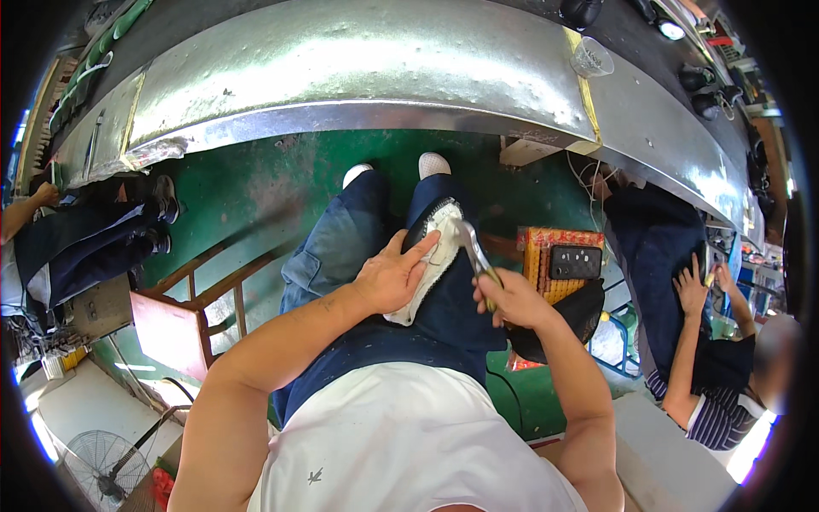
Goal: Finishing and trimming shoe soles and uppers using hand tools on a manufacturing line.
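Observation:
A dark shoe upper with a pale underside (434,263) lies bottom up across my thighs, its toe pointing away from me. My left hand (390,275) grips it from the left side, with the thumb and index finger pressed on the pale surface. In my right hand (514,299) is a hammer (478,253) with a silvery metal head and a yellowish handle. The hammer's head is over the right edge of the shoe near the toe; whether it touches cannot be made out.
A metal-topped bench (341,72) curves in front, with a clear plastic cup (592,58) on it. To my right, a phone (575,262) lies on a woven seat (539,271) beside a black bag (567,328). A wooden chair (175,328) stands left. Co-workers sit on both sides.

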Demonstrator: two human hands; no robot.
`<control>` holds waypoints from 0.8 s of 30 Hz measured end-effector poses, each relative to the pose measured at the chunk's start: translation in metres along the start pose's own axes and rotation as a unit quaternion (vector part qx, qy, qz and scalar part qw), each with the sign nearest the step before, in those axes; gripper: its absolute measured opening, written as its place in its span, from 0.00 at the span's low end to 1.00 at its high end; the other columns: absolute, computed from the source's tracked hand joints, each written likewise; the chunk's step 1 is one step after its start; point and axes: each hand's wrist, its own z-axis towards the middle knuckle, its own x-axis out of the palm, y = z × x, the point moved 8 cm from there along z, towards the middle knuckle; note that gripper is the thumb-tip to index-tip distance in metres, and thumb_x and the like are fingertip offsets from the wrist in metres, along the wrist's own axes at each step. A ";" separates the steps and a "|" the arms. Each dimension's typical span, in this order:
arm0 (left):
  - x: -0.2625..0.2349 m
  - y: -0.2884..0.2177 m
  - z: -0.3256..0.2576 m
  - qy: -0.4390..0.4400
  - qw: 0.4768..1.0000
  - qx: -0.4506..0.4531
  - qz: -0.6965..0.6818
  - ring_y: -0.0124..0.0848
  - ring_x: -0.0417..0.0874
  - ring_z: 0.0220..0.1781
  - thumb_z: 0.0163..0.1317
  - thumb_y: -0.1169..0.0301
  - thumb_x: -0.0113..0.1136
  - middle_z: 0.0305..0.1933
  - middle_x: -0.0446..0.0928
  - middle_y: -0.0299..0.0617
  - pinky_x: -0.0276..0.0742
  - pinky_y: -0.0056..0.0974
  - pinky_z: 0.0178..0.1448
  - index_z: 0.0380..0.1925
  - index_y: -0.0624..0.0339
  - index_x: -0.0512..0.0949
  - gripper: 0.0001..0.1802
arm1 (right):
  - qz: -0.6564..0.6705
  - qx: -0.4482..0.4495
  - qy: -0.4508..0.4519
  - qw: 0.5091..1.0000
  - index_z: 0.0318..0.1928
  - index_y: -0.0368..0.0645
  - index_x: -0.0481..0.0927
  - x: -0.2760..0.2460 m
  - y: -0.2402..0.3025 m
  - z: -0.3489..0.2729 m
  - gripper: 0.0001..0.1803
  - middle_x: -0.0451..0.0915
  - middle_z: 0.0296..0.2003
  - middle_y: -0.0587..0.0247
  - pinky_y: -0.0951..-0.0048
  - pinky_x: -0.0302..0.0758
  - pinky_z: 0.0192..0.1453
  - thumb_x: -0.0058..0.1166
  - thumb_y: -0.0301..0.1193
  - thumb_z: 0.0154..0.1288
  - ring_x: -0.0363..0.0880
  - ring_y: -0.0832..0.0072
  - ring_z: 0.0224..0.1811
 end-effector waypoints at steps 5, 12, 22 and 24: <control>-0.003 -0.011 -0.001 0.040 0.999 0.018 0.025 0.69 0.75 0.64 0.76 0.62 0.47 0.74 0.56 0.75 0.77 0.55 0.67 0.78 0.29 0.55 0.33 | -0.146 -0.106 -0.103 0.978 0.38 0.34 0.78 -0.002 0.039 0.029 0.26 0.81 0.27 0.56 0.64 0.77 0.37 0.41 0.47 0.81 0.82 0.68 0.27; 0.018 0.022 -0.006 -0.099 0.984 0.017 -0.148 0.63 0.58 0.79 0.74 0.62 0.53 0.78 0.50 0.73 0.58 0.49 0.80 0.79 0.68 0.37 0.46 | -0.297 -0.191 -0.118 0.928 0.39 0.33 0.78 0.013 0.065 0.018 0.26 0.82 0.28 0.48 0.60 0.78 0.41 0.42 0.46 0.81 0.83 0.54 0.31; -0.006 0.022 0.001 0.130 0.951 -0.114 -0.255 0.50 0.62 0.79 0.66 0.55 0.68 0.79 0.56 0.65 0.58 0.43 0.80 0.81 0.58 0.39 0.57 | -0.246 -0.104 -0.074 0.961 0.43 0.37 0.78 0.025 0.026 -0.021 0.17 0.84 0.35 0.42 0.48 0.77 0.47 0.51 0.41 0.76 0.83 0.41 0.40; 0.000 0.033 0.006 0.134 0.944 -0.126 -0.274 0.46 0.63 0.79 0.62 0.55 0.72 0.78 0.59 0.60 0.58 0.42 0.80 0.81 0.55 0.41 0.59 | -0.232 -0.052 -0.026 0.971 0.45 0.37 0.78 0.024 0.026 -0.040 0.17 0.84 0.36 0.41 0.48 0.77 0.49 0.52 0.40 0.75 0.83 0.41 0.43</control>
